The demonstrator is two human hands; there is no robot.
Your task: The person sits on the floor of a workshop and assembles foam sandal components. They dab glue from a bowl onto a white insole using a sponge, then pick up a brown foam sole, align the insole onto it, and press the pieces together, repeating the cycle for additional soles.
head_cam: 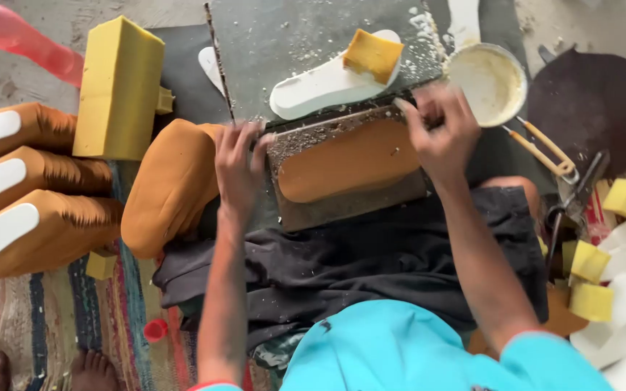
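**A:** Big picture first: the grey work board [306, 36] lies across your lap, and below its near edge sits the dark slab [342, 206] carrying the orange sole-shaped piece [349, 159]. That piece lies flat, filling most of the slab, its long side along the slab's far edge.

**B:** And you look to be in the pressing or trimming step, working along that far edge, where crumbs and grit have gathered.

**A:** Your left hand [239, 163] is at the slab's left corner, fingers curled down over the edge and touching it. It steadies rather than pinches; I'd call that grip half closed on the slab.

**B:** Your right hand [440, 130] is at the far right corner, fingers bunched tight, grip closed. Something thin may be in it, but I cannot tell what.

**A:** The next move, I'd judge, calls for even pressure from both hands, so the orange piece stays square on the slab.

**B:** Smaller bits: a white sole [313, 90] with a yellow sponge [372, 54] on it lies on the board, and the paste bowl [488, 81] sits just beside your right hand.
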